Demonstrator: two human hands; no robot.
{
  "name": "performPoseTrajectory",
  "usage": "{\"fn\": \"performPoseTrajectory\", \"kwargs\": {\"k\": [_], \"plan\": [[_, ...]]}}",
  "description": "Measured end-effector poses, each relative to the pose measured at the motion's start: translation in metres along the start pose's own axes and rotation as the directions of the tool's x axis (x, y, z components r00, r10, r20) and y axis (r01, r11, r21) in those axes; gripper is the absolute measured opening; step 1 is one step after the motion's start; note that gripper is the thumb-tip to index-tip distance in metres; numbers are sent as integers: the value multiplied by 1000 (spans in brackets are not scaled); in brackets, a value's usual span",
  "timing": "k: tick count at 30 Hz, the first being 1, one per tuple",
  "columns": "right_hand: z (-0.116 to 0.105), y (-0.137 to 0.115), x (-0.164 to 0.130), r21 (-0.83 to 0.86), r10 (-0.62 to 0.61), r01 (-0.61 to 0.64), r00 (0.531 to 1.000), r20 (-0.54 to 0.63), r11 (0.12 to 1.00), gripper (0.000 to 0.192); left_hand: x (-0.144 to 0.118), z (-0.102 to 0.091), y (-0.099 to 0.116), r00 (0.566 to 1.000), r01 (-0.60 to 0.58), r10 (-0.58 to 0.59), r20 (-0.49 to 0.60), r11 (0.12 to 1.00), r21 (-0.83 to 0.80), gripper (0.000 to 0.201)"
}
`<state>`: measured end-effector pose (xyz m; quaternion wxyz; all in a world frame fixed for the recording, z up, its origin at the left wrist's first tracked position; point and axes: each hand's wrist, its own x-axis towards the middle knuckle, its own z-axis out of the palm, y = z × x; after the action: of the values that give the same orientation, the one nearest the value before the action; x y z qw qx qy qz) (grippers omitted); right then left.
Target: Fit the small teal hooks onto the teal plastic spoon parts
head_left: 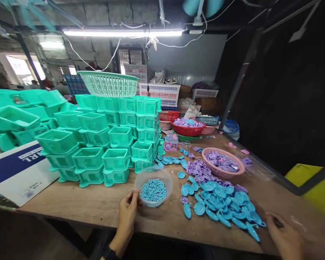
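Note:
My left hand (pixel 128 209) is closed at the near left side of a clear plastic bowl (pixel 166 180), thumb and fingers pinching its wall. Many small blue plastic pieces (pixel 154 189) lie inside the bowl. At the right, my right hand (pixel 284 231) is beside a heap of blue toy pans and dishes (pixel 219 200). Its fingers are curled together, and I cannot make out what is between them. Behind the heap are loose purple toy parts (pixel 200 169). One round purple piece (pixel 184 199) sits at the heap's left edge.
Stacked green plastic boxes (pixel 115 160) fill the left, with a pale green basket (pixel 108 85) on top. A white and blue carton (pixel 24 177) stands at the front left. A pink basket (pixel 206 155) of purple parts and a red basin (pixel 186 130) stand farther back.

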<state>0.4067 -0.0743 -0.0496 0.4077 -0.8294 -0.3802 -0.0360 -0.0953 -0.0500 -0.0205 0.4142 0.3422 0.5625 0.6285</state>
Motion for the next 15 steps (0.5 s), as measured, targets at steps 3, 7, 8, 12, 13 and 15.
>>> {"fn": "performPoseTrajectory", "kwargs": {"k": [3,7,8,12,13,15], "plan": [[0,0,-2,23,-48,48,999,-21,999,42,-5,-1,-1,1000,-8,7,12,998,65,72],[2,1,-2,13,-18,19,1000,-26,1000,48,-9,-1,-9,998,-46,38,50,984,171,78],[2,2,-3,11,-7,7,1000,-21,1000,49,-9,-3,-12,997,-56,46,55,978,199,78],[1,3,-5,28,-37,37,999,-24,999,50,-7,-10,-22,996,-73,55,71,954,291,79],[1,5,-6,39,-55,56,998,-30,998,50,-6,-11,-24,996,-70,51,70,951,301,79],[1,8,-6,57,-75,78,996,-48,995,48,-6,-12,-24,997,-60,43,59,947,314,80]]}}
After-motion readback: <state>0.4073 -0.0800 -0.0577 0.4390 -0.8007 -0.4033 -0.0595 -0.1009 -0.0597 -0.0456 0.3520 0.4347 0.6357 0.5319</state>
